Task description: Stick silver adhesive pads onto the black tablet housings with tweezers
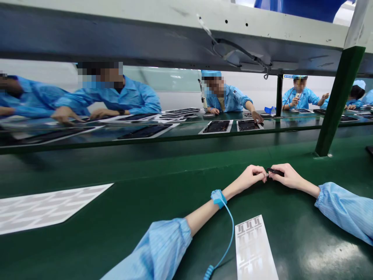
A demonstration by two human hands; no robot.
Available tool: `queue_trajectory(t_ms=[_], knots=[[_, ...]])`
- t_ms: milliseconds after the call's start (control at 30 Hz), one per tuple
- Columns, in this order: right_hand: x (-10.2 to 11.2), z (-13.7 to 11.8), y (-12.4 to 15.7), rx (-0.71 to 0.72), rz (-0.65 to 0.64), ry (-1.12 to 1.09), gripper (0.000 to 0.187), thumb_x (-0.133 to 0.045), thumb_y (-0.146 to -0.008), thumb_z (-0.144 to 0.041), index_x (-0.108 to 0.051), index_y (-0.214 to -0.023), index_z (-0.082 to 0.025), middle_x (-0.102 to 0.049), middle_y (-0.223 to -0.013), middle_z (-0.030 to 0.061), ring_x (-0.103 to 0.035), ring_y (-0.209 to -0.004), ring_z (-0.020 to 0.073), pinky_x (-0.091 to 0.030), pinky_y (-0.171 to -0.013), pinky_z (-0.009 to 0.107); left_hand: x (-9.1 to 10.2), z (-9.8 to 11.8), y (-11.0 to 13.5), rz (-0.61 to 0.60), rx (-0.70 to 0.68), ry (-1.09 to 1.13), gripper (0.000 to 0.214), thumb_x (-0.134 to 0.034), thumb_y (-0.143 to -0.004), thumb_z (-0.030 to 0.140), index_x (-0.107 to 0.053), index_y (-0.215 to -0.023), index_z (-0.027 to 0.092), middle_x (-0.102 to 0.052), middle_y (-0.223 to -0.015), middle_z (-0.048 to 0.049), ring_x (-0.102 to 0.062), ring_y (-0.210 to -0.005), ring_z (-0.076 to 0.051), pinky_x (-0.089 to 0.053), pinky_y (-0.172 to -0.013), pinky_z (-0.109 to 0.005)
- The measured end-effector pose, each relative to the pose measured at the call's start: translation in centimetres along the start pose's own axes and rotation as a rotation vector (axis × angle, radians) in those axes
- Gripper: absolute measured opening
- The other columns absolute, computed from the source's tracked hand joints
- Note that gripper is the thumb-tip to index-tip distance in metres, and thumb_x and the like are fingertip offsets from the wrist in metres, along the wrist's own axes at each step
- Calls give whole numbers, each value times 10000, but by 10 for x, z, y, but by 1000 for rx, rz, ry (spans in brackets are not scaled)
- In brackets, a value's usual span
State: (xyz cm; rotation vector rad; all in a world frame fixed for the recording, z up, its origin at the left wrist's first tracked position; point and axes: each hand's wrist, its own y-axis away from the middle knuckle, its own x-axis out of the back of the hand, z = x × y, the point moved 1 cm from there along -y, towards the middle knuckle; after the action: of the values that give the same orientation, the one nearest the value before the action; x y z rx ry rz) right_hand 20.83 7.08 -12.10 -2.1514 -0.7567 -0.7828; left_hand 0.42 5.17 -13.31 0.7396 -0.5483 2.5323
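Both of my hands rest on the green bench [122, 217], fingertips meeting. My left hand [253, 175] is curled closed, its thumb and finger pinched at a tiny pale piece I cannot make out. My right hand [284, 175] is closed on a small black strip [275, 170]. A blue antistatic wrist strap [218, 198] with a coiled cord [226, 245] sits on my left wrist. A white sheet of grey stickers [254, 249] lies just in front of me, between my forearms.
A larger white sheet with grey patterned pieces [43, 210] lies at the left. A green post [338, 101] stands at the right, under an overhead shelf [175, 35]. Beyond, several people in blue coats work at a conveyor [180, 134] carrying dark panels [217, 126].
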Motion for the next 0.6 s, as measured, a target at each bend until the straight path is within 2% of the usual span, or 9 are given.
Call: queue_trajectory(t_ms=[600], knots=[[1, 1, 0, 1, -13, 23, 350, -563, -988, -441, -624, -815, -143, -576, -688, -34, -562, -619, 112, -497, -642, 276, 0, 4, 0, -2, -11, -16, 263, -613, -992, 392, -658, -1015, 134, -678, -987, -48, -668, -886, -197, -570, -832, -394]])
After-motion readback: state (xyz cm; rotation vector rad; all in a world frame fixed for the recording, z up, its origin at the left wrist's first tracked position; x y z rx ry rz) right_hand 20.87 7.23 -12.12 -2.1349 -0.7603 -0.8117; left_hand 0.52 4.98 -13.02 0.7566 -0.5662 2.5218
